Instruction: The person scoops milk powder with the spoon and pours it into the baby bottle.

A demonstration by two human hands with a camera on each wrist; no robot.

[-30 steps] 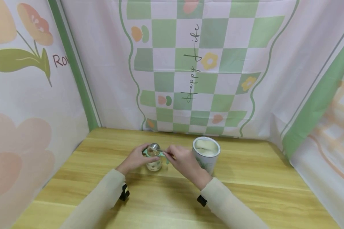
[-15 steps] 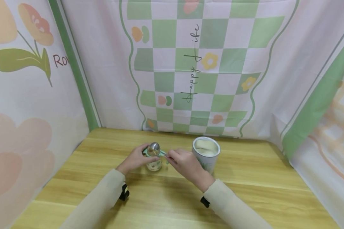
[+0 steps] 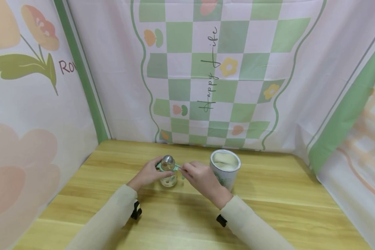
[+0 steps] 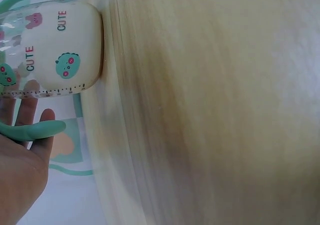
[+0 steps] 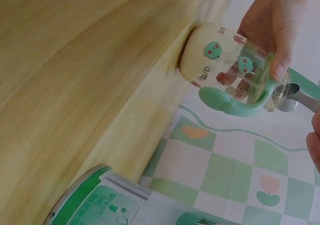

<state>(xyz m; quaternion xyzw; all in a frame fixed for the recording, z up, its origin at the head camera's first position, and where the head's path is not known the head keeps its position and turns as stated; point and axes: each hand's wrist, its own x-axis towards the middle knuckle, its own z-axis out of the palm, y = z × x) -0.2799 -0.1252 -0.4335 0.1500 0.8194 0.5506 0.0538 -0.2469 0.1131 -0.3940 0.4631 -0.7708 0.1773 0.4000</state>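
Note:
A clear baby bottle with green side handles stands on the table, printed with "CUTE" and small cartoon animals. Cream-coloured contents fill its lower part in the right wrist view. My left hand grips the bottle around its upper part, thumb near the neck and fingers behind. My right hand pinches the handle of a metal spoon. The spoon's bowl is tilted at the bottle's open mouth. In the left wrist view, the left hand shows beside a green handle.
An open round tin with pale contents stands right of the bottle, close behind my right hand. The wooden table ends at a checked curtain at the back. Cloth also hangs on both sides.
My right hand has moved slightly right and the spoon's bowl has tilted at the bottle's mouth. The left hand and bottle have stayed in place.

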